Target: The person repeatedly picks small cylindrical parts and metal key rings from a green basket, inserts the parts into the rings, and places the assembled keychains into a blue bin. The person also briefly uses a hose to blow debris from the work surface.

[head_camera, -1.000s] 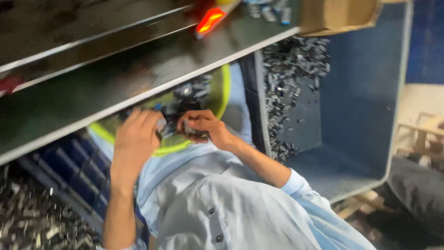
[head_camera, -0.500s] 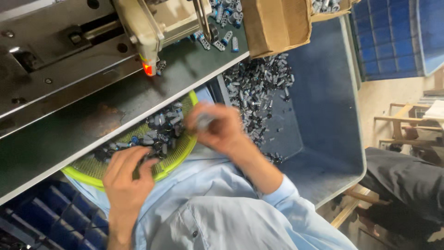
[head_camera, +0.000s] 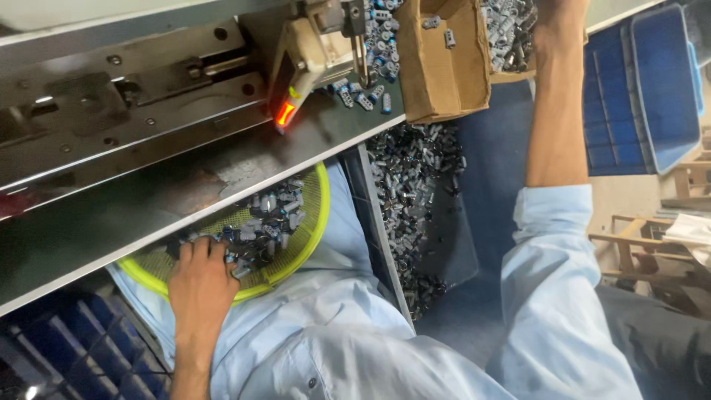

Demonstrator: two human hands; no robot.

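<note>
Sorting small parts at a metal machine surface

Left hand rests spread on small grey cylindrical parts in the round yellow-green mesh basket; right hand reaches the brown cardboard box, grip unclear.

Metal bench edge low over yellow basket; open gap beside cardboard box.
</note>
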